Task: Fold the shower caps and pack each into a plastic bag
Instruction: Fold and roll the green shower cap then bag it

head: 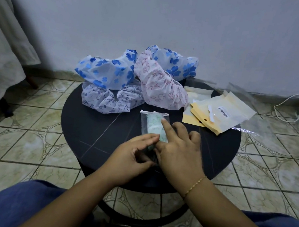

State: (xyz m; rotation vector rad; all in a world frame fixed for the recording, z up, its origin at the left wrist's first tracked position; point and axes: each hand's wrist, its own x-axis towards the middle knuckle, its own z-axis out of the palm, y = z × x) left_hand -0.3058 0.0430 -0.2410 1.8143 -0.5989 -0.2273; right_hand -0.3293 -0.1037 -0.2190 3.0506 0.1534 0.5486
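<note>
Seated person at a round black table (91, 125). A folded green-patterned shower cap (153, 126) is lying inside a clear plastic bag (144, 124) near the table's centre. The right hand (180, 150) is pressing it flat, index finger extended, fingers straight. The left hand (132, 156) is pinching the bag's near end. Unfolded shower caps (112, 71) are lying heaped at the far edge; empty bags (217, 111) are lying to the right.
</note>
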